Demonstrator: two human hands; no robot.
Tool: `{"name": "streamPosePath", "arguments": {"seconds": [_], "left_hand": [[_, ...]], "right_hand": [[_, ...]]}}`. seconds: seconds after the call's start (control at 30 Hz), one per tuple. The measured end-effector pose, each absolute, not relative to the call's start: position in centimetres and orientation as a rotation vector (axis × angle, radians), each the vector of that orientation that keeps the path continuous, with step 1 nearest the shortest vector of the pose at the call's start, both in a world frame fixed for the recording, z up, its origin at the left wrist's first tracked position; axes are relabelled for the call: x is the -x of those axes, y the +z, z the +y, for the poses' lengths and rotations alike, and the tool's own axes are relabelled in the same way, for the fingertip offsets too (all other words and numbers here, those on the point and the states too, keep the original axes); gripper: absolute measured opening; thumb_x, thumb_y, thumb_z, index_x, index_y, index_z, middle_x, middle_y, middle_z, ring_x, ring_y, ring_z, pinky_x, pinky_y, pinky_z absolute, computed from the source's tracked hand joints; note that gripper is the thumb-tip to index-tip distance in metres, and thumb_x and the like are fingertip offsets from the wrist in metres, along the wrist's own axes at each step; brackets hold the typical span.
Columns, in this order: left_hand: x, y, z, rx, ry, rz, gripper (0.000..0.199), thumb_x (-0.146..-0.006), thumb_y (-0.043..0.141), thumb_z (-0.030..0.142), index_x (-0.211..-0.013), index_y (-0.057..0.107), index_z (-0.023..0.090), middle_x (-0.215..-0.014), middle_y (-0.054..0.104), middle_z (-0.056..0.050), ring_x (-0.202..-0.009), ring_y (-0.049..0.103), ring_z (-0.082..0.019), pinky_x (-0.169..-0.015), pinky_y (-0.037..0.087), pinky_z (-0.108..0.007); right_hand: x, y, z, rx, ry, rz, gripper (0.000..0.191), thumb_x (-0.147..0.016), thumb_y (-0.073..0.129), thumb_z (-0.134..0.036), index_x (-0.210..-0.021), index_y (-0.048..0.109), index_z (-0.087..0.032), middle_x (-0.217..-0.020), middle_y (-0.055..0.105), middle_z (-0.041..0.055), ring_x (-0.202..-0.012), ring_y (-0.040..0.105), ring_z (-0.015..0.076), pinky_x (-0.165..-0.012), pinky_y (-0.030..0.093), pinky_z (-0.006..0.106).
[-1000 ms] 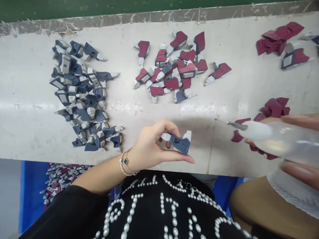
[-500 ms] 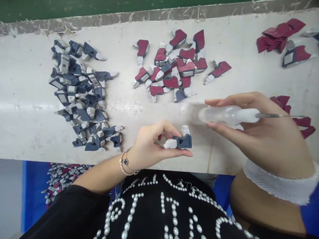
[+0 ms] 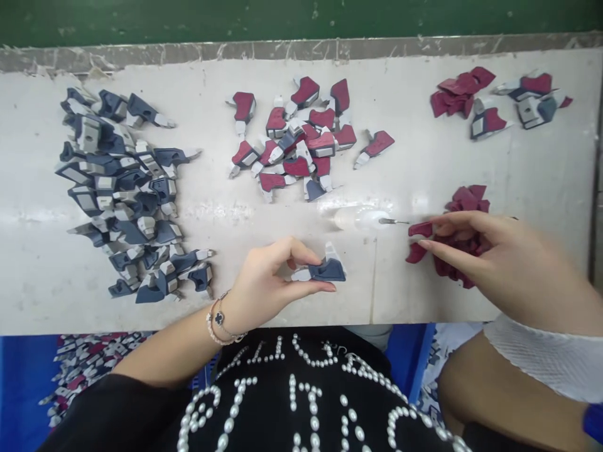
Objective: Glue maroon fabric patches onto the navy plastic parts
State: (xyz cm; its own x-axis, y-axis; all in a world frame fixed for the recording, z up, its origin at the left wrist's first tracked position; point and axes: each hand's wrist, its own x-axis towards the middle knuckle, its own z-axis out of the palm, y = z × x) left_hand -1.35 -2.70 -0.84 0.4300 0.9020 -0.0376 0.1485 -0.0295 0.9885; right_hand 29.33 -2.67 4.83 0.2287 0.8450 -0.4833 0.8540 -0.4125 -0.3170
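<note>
Left hand (image 3: 264, 284), fingers clamped on blue part (image 3: 328, 270)!
Right hand (image 3: 511, 267) at red pieces (image 3: 420, 230); can't tell if fingers grip.

right hand (image 3: 509, 267): blurred, contact with maroon piece (image 3: 420, 229) unclear | maroon pile (image 3: 467, 199): partly hidden by hand | blue bin (image 3: 21, 376): cut off left | blue item (image 3: 595, 424): cut off right

Black top (image 3: 271, 411) with pearl lettering (image 3: 313, 411)
</note>
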Motion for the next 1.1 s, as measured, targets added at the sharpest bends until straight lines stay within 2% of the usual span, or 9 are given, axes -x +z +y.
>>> {"name": "streamPosePath", "arguments": {"seconds": [0.07, 0.17, 0.37, 0.53, 0.63, 0.7, 0.8, 1.0, 1.1], "left_hand": [[1.2, -0.9, -2.7, -1.468, 0.788, 0.958, 0.034, -0.072, 0.089, 0.033, -0.09, 0.063, 0.019, -0.088, 0.076, -0.005, -0.079, 0.073, -0.017, -0.073, 0.066, -0.03], [1.0, -1.0, -2.6, -1.418, 0.807, 0.904, 0.033, -0.072, 0.089, 0.027, -0.09, 0.062, 0.018, -0.092, 0.075, -0.006, -0.086, 0.074, -0.017, -0.077, 0.067, -0.03], [0.6, -1.2, -2.3, -1.372, 0.809, 0.885, 0.032, -0.072, 0.089, 0.022, -0.089, 0.062, 0.018, -0.098, 0.072, -0.006, -0.092, 0.072, -0.016, -0.079, 0.065, -0.029], [0.4, -1.1, -2.2, -1.377, 0.871, 0.888, 0.031, -0.073, 0.088, 0.02, -0.09, 0.062, 0.018, -0.096, 0.068, -0.004, -0.089, 0.07, -0.014, -0.079, 0.065, -0.028], [0.3, -1.1, -2.1, -1.398, 0.904, 0.871, 0.03, -0.074, 0.086, 0.02, -0.089, 0.061, 0.018, -0.094, 0.066, -0.003, -0.086, 0.069, -0.013, -0.077, 0.064, -0.027], [0.3, -1.1, -2.1, -1.408, 0.904, 0.859, 0.03, -0.075, 0.085, 0.019, -0.09, 0.06, 0.018, -0.094, 0.066, -0.003, -0.085, 0.069, -0.012, -0.077, 0.063, -0.026], [0.2, -1.1, -2.1, -1.4, 0.903, 0.845, 0.03, -0.076, 0.084, 0.016, -0.092, 0.059, 0.018, -0.095, 0.065, -0.002, -0.086, 0.068, -0.011, -0.077, 0.063, -0.024], [0.2, -1.1, -2.1, -1.41, 0.928, 0.811, 0.03, -0.076, 0.083, 0.012, -0.094, 0.06, 0.017, -0.097, 0.063, -0.002, -0.088, 0.068, -0.011, -0.079, 0.063, -0.023], [0.3, -1.3, -2.3, -1.486, 0.936, 0.852, 0.028, -0.078, 0.082, 0.014, -0.095, 0.06, 0.017, -0.097, 0.064, -0.004, -0.089, 0.067, -0.013, -0.076, 0.062, -0.026]], "right_hand": [[-29.3, 4.2, -2.5, -2.454, -0.935, 1.731, 0.026, -0.085, 0.074, -0.044, -0.1, 0.069, -0.024, -0.078, 0.077, 0.0068, -0.057, 0.067, 0.0226, -0.05, 0.049, 0.037], [-29.0, 3.7, -1.8, -2.404, -1.054, 1.75, 0.015, -0.09, 0.067, -0.04, -0.088, 0.068, -0.025, -0.073, 0.076, 0.0048, -0.05, 0.063, 0.0184, -0.048, 0.048, 0.033], [-29.1, 4.1, -1.0, -2.306, -1.091, 1.783, 0.025, -0.09, 0.066, -0.038, -0.07, 0.061, -0.024, -0.059, 0.067, 0.0028, -0.043, 0.056, 0.0148, -0.046, 0.041, 0.033], [-28.8, 4.3, -2.6, -2.389, -1.035, 1.896, 0.017, -0.091, 0.067, -0.039, -0.085, 0.057, -0.026, -0.077, 0.075, 0.0024, -0.062, 0.067, 0.0199, -0.055, 0.046, 0.034], [-28.1, 4.7, -3.5, -2.255, -1.389, 2.115, 0.007, -0.089, 0.067, -0.033, -0.086, 0.069, -0.027, -0.087, 0.077, 0.0011, -0.072, 0.07, 0.0192, -0.062, 0.052, 0.032], [-27.4, 5.1, -4.0, -2.057, -1.676, 2.203, 0.011, -0.09, 0.066, -0.03, -0.086, 0.076, -0.029, -0.087, 0.078, -0.0006, -0.072, 0.071, 0.0175, -0.065, 0.056, 0.03], [-26.3, 5.4, -4.3, -1.878, -1.973, 2.143, 0.016, -0.093, 0.063, -0.029, -0.091, 0.079, -0.029, -0.084, 0.079, -0.0014, -0.07, 0.072, 0.0166, -0.061, 0.058, 0.028], [-24.6, 5.9, -4.5, -1.588, -2.215, 2.186, 0.012, -0.087, 0.075, -0.033, -0.097, 0.076, -0.026, -0.088, 0.079, -0.0021, -0.075, 0.075, 0.0148, -0.064, 0.06, 0.022], [-23.6, 6.2, -4.3, -1.607, -2.206, 2.253, 0.014, -0.094, 0.065, -0.028, -0.106, 0.073, -0.028, -0.095, 0.079, -0.0026, -0.082, 0.075, 0.0132, -0.064, 0.059, 0.019]]}}
